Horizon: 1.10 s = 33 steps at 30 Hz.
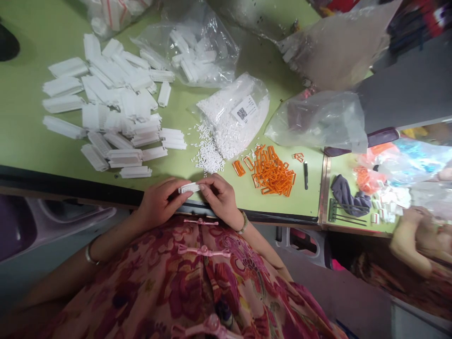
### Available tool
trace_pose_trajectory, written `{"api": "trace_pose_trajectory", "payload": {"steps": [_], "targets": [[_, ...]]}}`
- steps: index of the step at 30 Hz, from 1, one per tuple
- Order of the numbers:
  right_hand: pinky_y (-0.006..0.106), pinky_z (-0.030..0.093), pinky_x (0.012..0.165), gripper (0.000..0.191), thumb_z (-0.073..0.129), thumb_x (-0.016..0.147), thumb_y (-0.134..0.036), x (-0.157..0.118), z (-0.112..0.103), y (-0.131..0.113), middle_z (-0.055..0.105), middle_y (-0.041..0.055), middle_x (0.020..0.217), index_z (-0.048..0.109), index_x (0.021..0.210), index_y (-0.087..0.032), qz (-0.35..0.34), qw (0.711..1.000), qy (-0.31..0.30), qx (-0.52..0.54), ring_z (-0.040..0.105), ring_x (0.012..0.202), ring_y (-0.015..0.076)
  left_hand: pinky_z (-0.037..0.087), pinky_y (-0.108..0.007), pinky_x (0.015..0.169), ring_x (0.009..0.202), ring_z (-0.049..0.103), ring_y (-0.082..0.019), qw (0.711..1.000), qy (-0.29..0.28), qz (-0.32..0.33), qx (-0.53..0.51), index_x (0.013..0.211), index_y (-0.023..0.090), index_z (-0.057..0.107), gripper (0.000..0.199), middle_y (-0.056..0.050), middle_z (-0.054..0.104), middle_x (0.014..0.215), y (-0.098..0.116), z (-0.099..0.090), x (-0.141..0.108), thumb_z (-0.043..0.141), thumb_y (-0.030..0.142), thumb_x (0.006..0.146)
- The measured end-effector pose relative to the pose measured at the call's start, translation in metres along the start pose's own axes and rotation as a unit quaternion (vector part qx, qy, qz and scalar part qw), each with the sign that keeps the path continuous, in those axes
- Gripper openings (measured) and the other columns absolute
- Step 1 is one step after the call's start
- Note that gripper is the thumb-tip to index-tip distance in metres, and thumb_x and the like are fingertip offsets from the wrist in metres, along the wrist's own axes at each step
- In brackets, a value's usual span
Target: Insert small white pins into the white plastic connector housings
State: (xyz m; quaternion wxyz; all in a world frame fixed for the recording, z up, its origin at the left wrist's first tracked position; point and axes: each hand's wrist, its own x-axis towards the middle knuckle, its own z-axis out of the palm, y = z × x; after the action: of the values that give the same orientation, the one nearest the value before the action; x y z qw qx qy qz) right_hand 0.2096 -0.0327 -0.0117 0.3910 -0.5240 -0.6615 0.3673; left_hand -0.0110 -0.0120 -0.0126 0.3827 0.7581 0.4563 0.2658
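Observation:
Between my two hands, just over the table's front edge, is a small white ridged plastic piece (pixel 189 188). My left hand (pixel 160 200) pinches its left end between thumb and fingers. At its right end, the thumb and fingertips of my right hand (pixel 221 197) close on it too. Beyond the hands lies a loose heap of tiny white pegs (pixel 210 155), spilling from a clear bag (pixel 243 113) with a printed label. Orange plastic frames (pixel 273 172) are piled to the right. Many white plastic strips (pixel 120 103) lie stacked at the left.
Clear plastic bags (pixel 318 120) stand along the back of the green table (pixel 21 136). A dark thin tool (pixel 306 175) lies right of the orange pile. On the adjoining table are a grey cloth (pixel 349 195) and another person's arm (pixel 411 240). Purple chairs (pixel 52 221) stand below.

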Motion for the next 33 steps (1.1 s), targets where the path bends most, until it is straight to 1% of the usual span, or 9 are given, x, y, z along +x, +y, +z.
{"api": "trace_pose_trajectory", "payload": {"steps": [7, 10, 14, 17, 21, 27, 30, 31, 33], "targets": [[0.03, 0.051, 0.071, 0.019, 0.064, 0.107, -0.036, 0.001, 0.002, -0.001, 0.059, -0.0015, 0.078, 0.075, 0.099, -0.024, 0.053, 0.998, -0.023, 0.024, 0.055, 0.072, 0.0157, 0.059, -0.028, 0.082, 0.083, 0.076, -0.02, 1.0, 0.006, 0.006, -0.028, 0.111, 0.018, 0.078, 0.032, -0.007, 0.081, 0.093, 0.003, -0.003, 0.001, 0.056, 0.041, 0.106], [0.029, 0.049, 0.068, 0.019, 0.069, 0.105, -0.04, 0.002, 0.0, -0.005, 0.059, -0.002, 0.078, 0.073, 0.099, -0.023, 0.094, 0.991, -0.033, 0.086, 0.054, 0.071, 0.0141, 0.06, -0.029, 0.083, 0.084, 0.076, -0.021, 1.0, 0.003, 0.008, -0.03, 0.112, 0.017, 0.078, 0.033, -0.007, 0.081, 0.094, 0.004, -0.003, 0.0, 0.057, 0.041, 0.106], [0.025, 0.042, 0.05, 0.042, 0.072, 0.101, -0.06, 0.001, -0.008, -0.009, 0.06, -0.0047, 0.076, 0.07, 0.125, -0.026, 0.204, 0.945, -0.071, 0.247, 0.047, 0.057, 0.0109, 0.061, -0.03, 0.083, 0.084, 0.077, -0.022, 0.999, 0.001, -0.029, -0.038, 0.117, 0.018, 0.079, 0.037, -0.007, 0.082, 0.093, 0.005, -0.005, -0.001, 0.054, 0.044, 0.105], [0.024, 0.041, 0.045, 0.057, 0.076, 0.097, -0.063, -0.001, -0.011, -0.011, 0.067, -0.0045, 0.078, 0.066, 0.14, -0.026, 0.248, 0.912, -0.107, 0.309, 0.045, 0.051, 0.0085, 0.062, -0.032, 0.084, 0.084, 0.077, -0.022, 0.999, 0.003, -0.032, -0.034, 0.117, 0.02, 0.08, 0.037, -0.006, 0.083, 0.094, 0.006, -0.005, -0.001, 0.055, 0.044, 0.104], [0.023, 0.041, 0.047, 0.047, 0.08, 0.093, -0.059, -0.001, -0.003, -0.011, 0.068, -0.0054, 0.073, 0.074, 0.122, -0.022, 0.262, 0.902, -0.104, 0.327, 0.045, 0.048, 0.0058, 0.062, -0.032, 0.086, 0.089, 0.079, -0.023, 1.0, -0.002, -0.006, -0.016, 0.113, 0.021, 0.08, 0.033, -0.008, 0.085, 0.103, 0.003, -0.004, -0.001, 0.056, 0.043, 0.103], [0.021, 0.039, 0.047, 0.038, 0.083, 0.089, -0.055, -0.002, 0.011, -0.01, 0.056, -0.0098, 0.061, 0.075, 0.104, -0.02, 0.272, 0.891, -0.065, 0.359, 0.043, 0.047, 0.0054, 0.063, -0.032, 0.088, 0.096, 0.081, -0.025, 1.0, 0.005, 0.013, -0.006, 0.112, 0.023, 0.08, 0.031, -0.009, 0.086, 0.108, 0.002, -0.001, -0.004, 0.058, 0.044, 0.103], [0.023, 0.044, 0.047, 0.042, 0.08, 0.093, -0.056, -0.001, -0.004, -0.006, 0.065, -0.0051, 0.073, 0.076, 0.116, -0.022, 0.244, 0.917, -0.086, 0.304, 0.051, 0.052, 0.0084, 0.063, -0.031, 0.082, 0.084, 0.079, -0.022, 0.999, 0.038, -0.011, -0.038, 0.11, 0.022, 0.079, 0.028, -0.006, 0.085, 0.097, 0.005, -0.002, -0.005, 0.062, 0.043, 0.101], [0.024, 0.048, 0.05, 0.043, 0.08, 0.093, -0.055, -0.002, -0.012, -0.003, 0.069, -0.0025, 0.08, 0.076, 0.121, -0.023, 0.221, 0.939, -0.072, 0.254, 0.057, 0.058, 0.0101, 0.062, -0.031, 0.077, 0.076, 0.077, -0.02, 0.996, 0.056, -0.033, -0.06, 0.111, 0.022, 0.079, 0.027, -0.004, 0.084, 0.09, 0.006, -0.002, -0.005, 0.063, 0.042, 0.102], [0.028, 0.056, 0.063, 0.037, 0.081, 0.094, -0.047, -0.003, -0.028, 0.003, 0.074, 0.0018, 0.093, 0.076, 0.124, -0.024, 0.151, 0.983, 0.015, 0.108, 0.064, 0.072, 0.0135, 0.059, -0.029, 0.065, 0.061, 0.069, -0.016, 0.983, 0.103, -0.086, -0.122, 0.114, 0.022, 0.077, 0.026, 0.0, 0.08, 0.079, 0.007, -0.002, -0.006, 0.063, 0.04, 0.102]]}}
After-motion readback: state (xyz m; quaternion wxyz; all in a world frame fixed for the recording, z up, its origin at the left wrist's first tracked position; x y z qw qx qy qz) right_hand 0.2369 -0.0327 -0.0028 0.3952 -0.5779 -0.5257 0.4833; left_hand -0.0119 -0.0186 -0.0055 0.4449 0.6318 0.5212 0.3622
